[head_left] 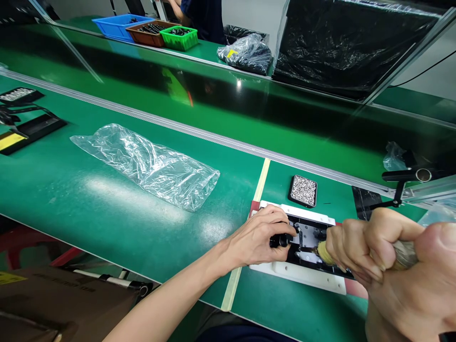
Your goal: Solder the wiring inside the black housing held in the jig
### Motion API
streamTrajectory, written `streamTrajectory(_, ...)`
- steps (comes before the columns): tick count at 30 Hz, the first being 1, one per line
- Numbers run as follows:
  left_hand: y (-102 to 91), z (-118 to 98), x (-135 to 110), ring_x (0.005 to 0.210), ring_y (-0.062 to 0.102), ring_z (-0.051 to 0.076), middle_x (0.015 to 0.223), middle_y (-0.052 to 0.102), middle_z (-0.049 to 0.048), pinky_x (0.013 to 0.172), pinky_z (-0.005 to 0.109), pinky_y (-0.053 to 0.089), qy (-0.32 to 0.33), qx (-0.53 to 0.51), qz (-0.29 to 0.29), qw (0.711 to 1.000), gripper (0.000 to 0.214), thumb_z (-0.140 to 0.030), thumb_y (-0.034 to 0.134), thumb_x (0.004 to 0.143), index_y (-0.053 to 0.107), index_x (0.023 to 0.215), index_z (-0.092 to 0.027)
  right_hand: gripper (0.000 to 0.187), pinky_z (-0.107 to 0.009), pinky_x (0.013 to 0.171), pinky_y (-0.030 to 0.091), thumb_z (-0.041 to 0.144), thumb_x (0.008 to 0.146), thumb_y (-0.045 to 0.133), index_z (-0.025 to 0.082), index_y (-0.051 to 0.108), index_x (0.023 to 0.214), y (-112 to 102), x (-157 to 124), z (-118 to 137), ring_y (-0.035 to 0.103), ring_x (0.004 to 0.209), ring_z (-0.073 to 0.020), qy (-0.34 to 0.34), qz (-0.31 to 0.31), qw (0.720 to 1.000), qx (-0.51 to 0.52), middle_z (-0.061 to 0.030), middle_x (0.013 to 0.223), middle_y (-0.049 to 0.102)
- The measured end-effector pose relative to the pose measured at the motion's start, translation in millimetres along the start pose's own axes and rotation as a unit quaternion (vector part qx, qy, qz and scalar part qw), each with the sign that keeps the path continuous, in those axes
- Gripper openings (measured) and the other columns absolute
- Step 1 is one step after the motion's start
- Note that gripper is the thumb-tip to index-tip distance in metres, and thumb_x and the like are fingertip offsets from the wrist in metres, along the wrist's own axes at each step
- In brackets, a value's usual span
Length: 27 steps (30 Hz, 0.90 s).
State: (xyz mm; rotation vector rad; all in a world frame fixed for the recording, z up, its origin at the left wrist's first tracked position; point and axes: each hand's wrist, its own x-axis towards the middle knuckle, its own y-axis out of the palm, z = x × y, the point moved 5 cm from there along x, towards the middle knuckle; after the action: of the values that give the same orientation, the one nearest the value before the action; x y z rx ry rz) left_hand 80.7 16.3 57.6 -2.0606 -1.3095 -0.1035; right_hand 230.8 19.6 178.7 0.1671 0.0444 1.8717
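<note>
My left hand [265, 235] is closed at the left end of a black and silver metal assembly [306, 232]. Its thumb and fingers pinch a black cylindrical part [281, 240] there. The assembly lies in a white fixture [302, 275] on the green bench. My right hand [388, 256] is wrapped round a screwdriver with a yellowish wrapped body [325, 252]. The tool points left, its dark tip over the middle of the assembly. Much of its handle is hidden by my fingers. Just behind the fixture sits a small black tray of tiny silver pieces [302, 191].
A clear plastic bag [153, 166] lies on the bench at left. Black frame parts [32, 126] rest at the far left. A metal rail [178, 124] and clear panel run behind. Beyond stand blue [119, 27], brown [142, 35] and green bins [181, 42], near another person [203, 19].
</note>
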Motion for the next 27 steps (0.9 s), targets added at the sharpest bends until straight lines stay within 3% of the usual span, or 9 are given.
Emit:
streamTrajectory(7, 0.0, -0.5, 0.0, 0.12, 0.06, 0.019, 0.111, 0.071, 0.0056, 0.106, 0.033, 0.054, -0.001, -0.004, 0.002, 1.0, 0.026, -0.024, 0.066, 0.091, 0.075, 0.114, -0.02, 0.066, -0.032, 0.046, 0.038, 0.08, 0.087, 0.059, 0.021, 0.044, 0.06, -6.7, -2.3, -6.8, 0.039, 0.046, -0.0149, 0.038, -0.055, 0.997, 0.031, 0.0015, 0.049, 0.031)
streamTrajectory(13, -0.3, -0.9, 0.7, 0.119, 0.06, 0.018, 0.111, 0.071, 0.0056, 0.106, 0.033, 0.054, 0.005, -0.003, 0.0, 1.0, 0.026, -0.023, 0.066, 0.091, 0.075, 0.115, -0.02, 0.068, -0.032, 0.048, 0.037, 0.083, 0.085, 0.057, 0.022, 0.042, 0.061, -3.8, 0.0, -5.5, 0.037, 0.047, -0.0146, 0.042, -0.053, 0.997, 0.031, 0.002, 0.05, 0.029)
streamTrajectory(22, 0.3, -1.3, 0.3, 0.119, 0.06, 0.018, 0.11, 0.071, 0.0041, 0.106, 0.031, 0.052, 0.008, -0.004, -0.001, 1.0, 0.026, -0.022, 0.066, 0.09, 0.074, 0.114, -0.02, 0.068, -0.032, 0.041, 0.04, 0.076, 0.098, 0.042, 0.021, 0.045, 0.059, -0.5, 0.3, -1.8, 0.038, 0.038, -0.0146, 0.014, 0.007, 1.0, -0.005, 0.002, 0.043, 0.036)
streamTrajectory(27, -0.1, -1.2, 1.7, 0.118, 0.06, 0.017, 0.11, 0.071, 0.0037, 0.106, 0.03, 0.052, 0.009, -0.005, -0.004, 1.0, 0.025, -0.022, 0.066, 0.09, 0.074, 0.113, -0.019, 0.071, -0.032, 0.039, 0.041, 0.08, 0.095, 0.044, 0.02, 0.044, 0.056, -0.7, 1.0, 1.1, 0.038, 0.037, -0.0146, 0.019, -0.01, 1.0, -0.007, 0.0016, 0.041, 0.035)
